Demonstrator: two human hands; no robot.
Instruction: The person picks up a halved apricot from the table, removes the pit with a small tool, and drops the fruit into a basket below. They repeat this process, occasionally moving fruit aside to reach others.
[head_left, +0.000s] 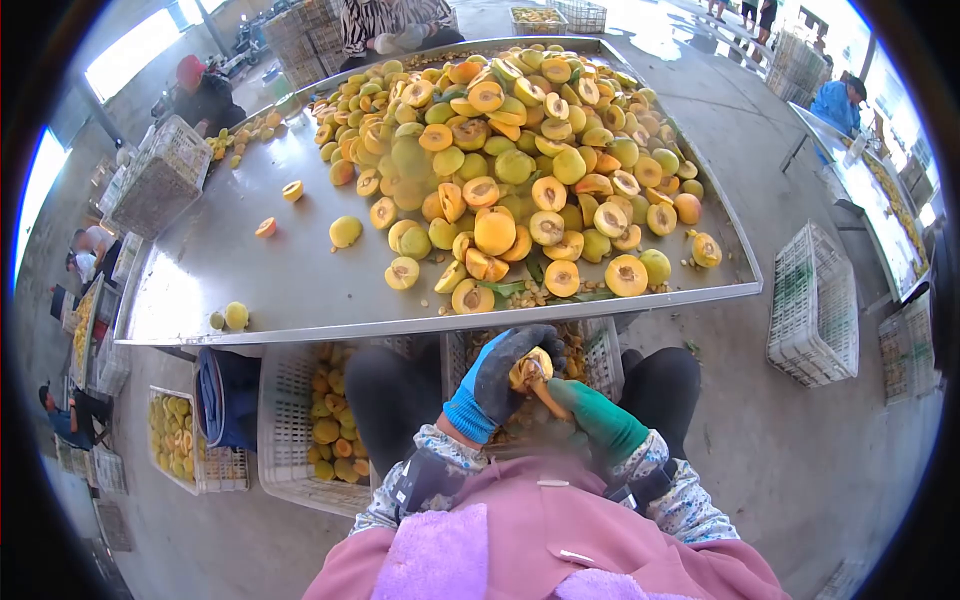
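Note:
My left hand (508, 378), in a blue glove with a dark palm, curls around a yellow apricot (530, 366). In a green glove, my right hand (603, 420) is closed on a narrow tan stick-like tool (549, 400) whose tip meets the fruit; its exact kind does not show. Both hands are above my lap, just below the table's near edge. Beneath them, partly hidden, stands a crate (603, 352) with fruit pieces in it. A large heap of whole and halved apricots (495, 232) covers much of the metal table (270, 285).
Left of my legs are a white crate of apricots (285, 440), a dark blue cloth-lined container (226, 395) and a smaller fruit crate (172, 440). A white crate (815, 305) stands on the floor at right. Other people sit across the table and at side tables.

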